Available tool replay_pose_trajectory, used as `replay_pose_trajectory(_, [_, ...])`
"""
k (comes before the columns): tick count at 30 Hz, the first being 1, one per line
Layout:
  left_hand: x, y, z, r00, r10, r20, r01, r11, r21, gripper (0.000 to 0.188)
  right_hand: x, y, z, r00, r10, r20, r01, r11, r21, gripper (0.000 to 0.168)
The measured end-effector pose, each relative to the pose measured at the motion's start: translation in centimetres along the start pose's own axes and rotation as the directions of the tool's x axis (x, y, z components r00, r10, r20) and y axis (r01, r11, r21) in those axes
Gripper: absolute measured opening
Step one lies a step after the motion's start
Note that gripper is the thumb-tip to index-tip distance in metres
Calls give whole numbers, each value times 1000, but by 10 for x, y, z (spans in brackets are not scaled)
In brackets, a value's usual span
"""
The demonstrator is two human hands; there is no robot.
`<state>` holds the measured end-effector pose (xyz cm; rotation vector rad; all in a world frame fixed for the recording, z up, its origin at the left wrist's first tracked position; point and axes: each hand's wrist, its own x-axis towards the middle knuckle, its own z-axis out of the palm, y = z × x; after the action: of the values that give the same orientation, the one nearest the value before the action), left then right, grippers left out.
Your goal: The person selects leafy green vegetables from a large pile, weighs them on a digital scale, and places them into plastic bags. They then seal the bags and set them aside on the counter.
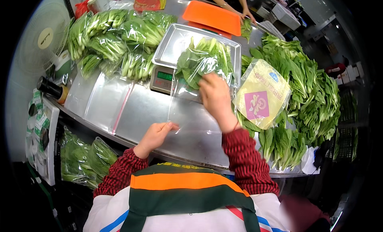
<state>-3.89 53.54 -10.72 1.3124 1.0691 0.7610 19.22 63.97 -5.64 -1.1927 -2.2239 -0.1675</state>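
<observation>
A clear plastic bag [191,107] with leafy greens [209,57] in its far end lies partly over a metal tray [170,40] on a digital scale [160,82]. My left hand [157,134] pinches the bag's near left edge between thumb and fingers. My right hand [216,94] is at the leaf ends of the greens, its fingers curled and partly hidden; whether it grips them or only presses cannot be told. Flat empty bags [104,103] lie on the steel table to the left. A yellowish printed plastic bag [263,94] lies right of my right hand.
Bagged greens [107,46] are piled at the back left, loose greens [311,97] at the right. An orange tray [212,18] stands behind the scale. Another person's hands [247,15] handle greens at the far edge. A fan [45,37] and a black-capped bottle [51,88] are on the left.
</observation>
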Motion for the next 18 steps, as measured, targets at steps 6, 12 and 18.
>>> replay_pose_trajectory(6, [-2,10,0,1000,11,-8,-11,1000,-15,35,-49,-80,-6,994,-57,91,7,883,469,7])
replay_pose_trajectory(12, [1,11,-1,1000,11,-6,-11,1000,-26,36,-54,-91,-2,993,-83,78,41,898,439,9])
replay_pose_trajectory(18, [1,9,-4,998,-59,14,61,978,-199,37,-114,-54,-63,975,-44,218,-52,909,413,11])
